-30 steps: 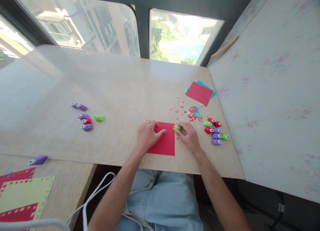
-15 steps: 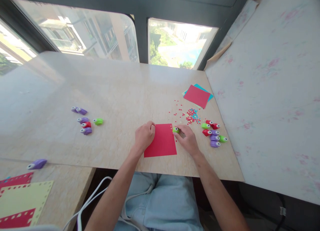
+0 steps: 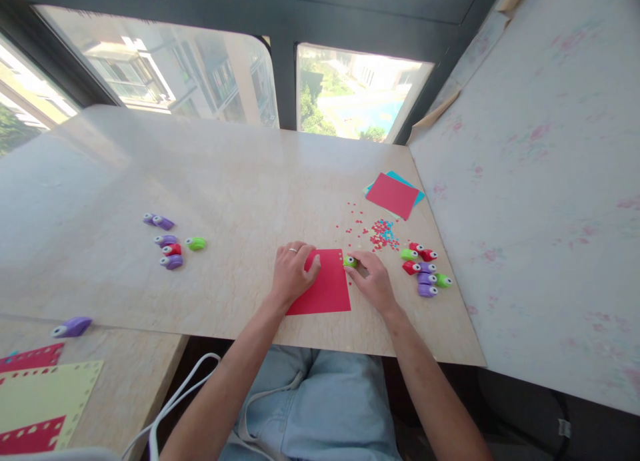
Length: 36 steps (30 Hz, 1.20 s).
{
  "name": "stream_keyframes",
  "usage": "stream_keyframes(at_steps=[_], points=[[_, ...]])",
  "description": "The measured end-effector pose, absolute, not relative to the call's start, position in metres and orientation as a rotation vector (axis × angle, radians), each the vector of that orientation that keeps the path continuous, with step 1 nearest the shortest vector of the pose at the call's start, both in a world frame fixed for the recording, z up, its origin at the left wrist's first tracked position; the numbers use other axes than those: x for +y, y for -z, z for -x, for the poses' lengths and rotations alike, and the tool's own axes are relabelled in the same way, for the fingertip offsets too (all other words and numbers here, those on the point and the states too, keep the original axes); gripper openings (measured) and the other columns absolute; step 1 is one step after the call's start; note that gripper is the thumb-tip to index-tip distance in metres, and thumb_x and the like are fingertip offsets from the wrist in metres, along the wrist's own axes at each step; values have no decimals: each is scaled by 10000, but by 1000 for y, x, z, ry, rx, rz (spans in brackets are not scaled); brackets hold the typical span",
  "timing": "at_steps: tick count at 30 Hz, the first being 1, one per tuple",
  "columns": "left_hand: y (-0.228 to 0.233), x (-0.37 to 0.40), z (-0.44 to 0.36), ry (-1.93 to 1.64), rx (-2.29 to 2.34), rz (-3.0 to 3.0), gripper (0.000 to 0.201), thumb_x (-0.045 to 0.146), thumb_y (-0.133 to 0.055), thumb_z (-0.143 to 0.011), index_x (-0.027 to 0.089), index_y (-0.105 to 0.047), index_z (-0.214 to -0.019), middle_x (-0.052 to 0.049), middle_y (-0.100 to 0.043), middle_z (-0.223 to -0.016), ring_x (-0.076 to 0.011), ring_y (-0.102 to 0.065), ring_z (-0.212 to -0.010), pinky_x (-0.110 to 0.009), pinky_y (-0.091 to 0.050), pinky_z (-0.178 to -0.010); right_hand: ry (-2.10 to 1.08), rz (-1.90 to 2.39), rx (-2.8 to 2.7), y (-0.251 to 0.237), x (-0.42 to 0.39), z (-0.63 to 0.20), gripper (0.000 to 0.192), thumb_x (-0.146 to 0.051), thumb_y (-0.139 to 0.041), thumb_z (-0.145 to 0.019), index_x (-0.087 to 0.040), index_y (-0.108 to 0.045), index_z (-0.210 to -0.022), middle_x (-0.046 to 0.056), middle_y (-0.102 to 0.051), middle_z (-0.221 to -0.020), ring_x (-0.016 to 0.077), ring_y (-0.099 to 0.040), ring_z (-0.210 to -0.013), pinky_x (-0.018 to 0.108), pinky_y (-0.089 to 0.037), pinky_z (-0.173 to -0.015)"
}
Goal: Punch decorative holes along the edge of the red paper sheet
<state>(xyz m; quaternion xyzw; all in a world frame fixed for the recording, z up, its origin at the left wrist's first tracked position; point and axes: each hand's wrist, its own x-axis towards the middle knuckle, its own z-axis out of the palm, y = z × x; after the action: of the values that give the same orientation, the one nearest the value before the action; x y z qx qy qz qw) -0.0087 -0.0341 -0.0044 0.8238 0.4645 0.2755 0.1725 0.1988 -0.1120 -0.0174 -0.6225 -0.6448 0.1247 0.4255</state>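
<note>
While my view runs from the left, I first pass a lone purple plastic paper punch (image 3: 73, 326) by the scalloped yellow and red cards (image 3: 45, 408), then a small cluster of purple, red and green punches (image 3: 173, 244) further up the pale marble-look table (image 3: 225, 181). At the centre, my left hand (image 3: 293, 273) lies flat with its fingers spread loosely on the square red paper sheet (image 3: 323, 291), pinning it down near its left edge without gripping. My right hand (image 3: 373, 281) has its fingers pinched around a small green paper punch (image 3: 350, 262) seated on the sheet's upper right corner, where a short row of holes already shows. I judge the punching of that right border to be in hand; the next press calls for sliding the punch along the edge at an even spacing. Right of that lie scattered red and blue confetti (image 3: 383, 233), another group of punches (image 3: 425, 271), and spare red and blue sheets (image 3: 394, 193).
</note>
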Motion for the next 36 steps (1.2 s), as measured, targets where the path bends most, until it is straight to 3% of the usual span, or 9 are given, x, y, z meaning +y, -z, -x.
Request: stream_keyframes(at_steps=[4, 8, 16, 31, 36], points=[[6, -30, 2, -674, 1285, -2427, 225, 307, -469, -931, 212, -656, -1012, -67, -663, -1083, -192, -574, -1042, -351, -403, -936, -321, 1547, -1591, 19, -112, -201, 206, -284, -617, -900, -217, -659, -1090, 89, -683, -1083, 251, -623, -1032, 437, -503, -935], [4, -22, -1, -759, 1281, -2332, 149, 217, -513, -875, 185, -657, -854, -50, -667, -955, -162, -575, -955, -321, -406, -912, -335, 1555, -1580, 20, -112, -201, 207, -289, -616, -897, -228, -662, -1089, 84, -683, -1085, 251, -625, -1033, 439, -509, -931], [-7, -9, -19, -905, 1078, -1984, 79, 152, -448, -757, 179, -469, -686, 7, -537, -727, -94, -471, -711, -229, -378, -702, -348, 1559, -1578, 17, -112, -200, 202, -294, -620, -905, -226, -656, -1091, 85, -685, -1082, 255, -621, -1034, 452, -508, -939], [0, 1, -24, -833, 1108, -1874, 30, 191, -445, -690, 182, -423, -671, 30, -469, -651, -75, -393, -615, -218, -311, -621, -370, 1594, -1570, 15, -112, -200, 222, -312, -638, -908, -232, -658, -1114, 85, -679, -1088, 248, -626, -1023, 442, -517, -935], [1, 0, -25, -844, 1148, -1831, 165, 250, -525, -710, 189, -377, -667, 51, -407, -624, -64, -355, -598, -207, -285, -611, -387, 1599, -1563, 15, -112, -201, 232, -327, -633, -909, -235, -659, -1120, 88, -678, -1092, 252, -627, -1023, 442, -530, -917]])
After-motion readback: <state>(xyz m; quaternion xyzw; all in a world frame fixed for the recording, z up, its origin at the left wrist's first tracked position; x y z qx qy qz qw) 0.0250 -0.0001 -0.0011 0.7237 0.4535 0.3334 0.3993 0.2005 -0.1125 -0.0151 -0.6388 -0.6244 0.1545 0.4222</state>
